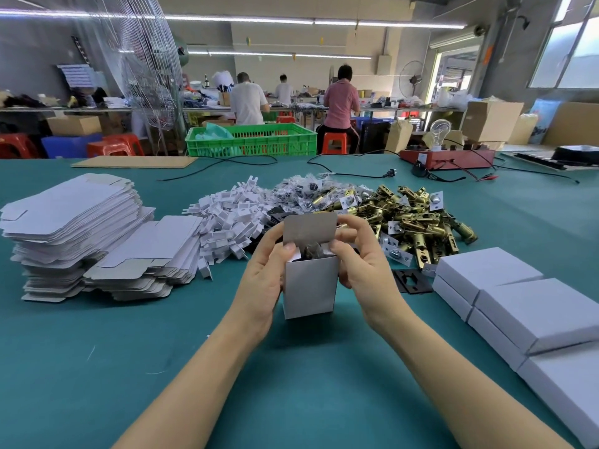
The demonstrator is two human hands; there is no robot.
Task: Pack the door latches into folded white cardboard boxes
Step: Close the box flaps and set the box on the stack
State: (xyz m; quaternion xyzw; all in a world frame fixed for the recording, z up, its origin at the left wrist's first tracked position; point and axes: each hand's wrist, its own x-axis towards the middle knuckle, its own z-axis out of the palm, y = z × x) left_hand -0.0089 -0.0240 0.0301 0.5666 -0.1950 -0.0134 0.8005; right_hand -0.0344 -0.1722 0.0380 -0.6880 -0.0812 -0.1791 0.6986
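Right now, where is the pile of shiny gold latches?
In the head view, the gold latches lie heaped on the green table, right of centre, just behind the right hand and the closed white boxes.

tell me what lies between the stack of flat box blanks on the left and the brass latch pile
In the head view, between the flat box blanks and brass latch pile lie white cardboard inserts and small clear bags.

The white box (309, 285) hides most of its dark contents (311, 251); the closed boxes (531, 322) run off the right edge.
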